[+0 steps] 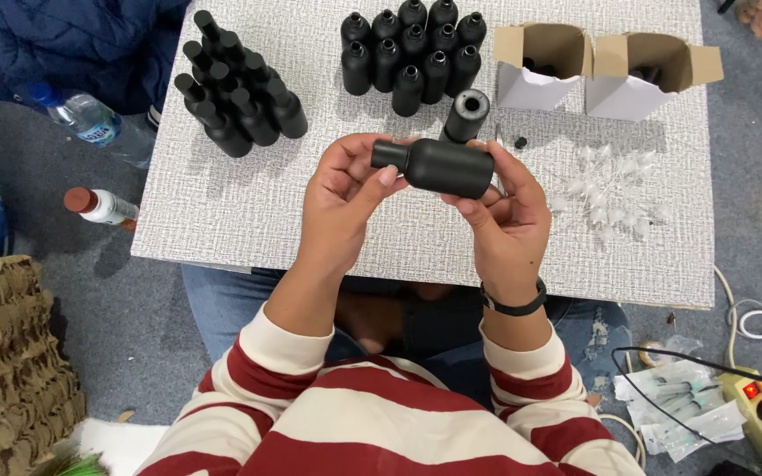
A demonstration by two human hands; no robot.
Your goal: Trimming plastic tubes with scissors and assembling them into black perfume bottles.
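Black bottle (438, 166) sideways between both grips

Both forearms reach forward from red-and-cream striped sleeves pushed back from the wrists, and the hands meet in the middle of the view, raised in front of the body. The left hand (341, 198) is curled, fingers bent inward, its thumb pressing from the near side. The right hand (509, 216) is turned palm up, fingers cupped and closed in a grip, a dark band around its wrist.
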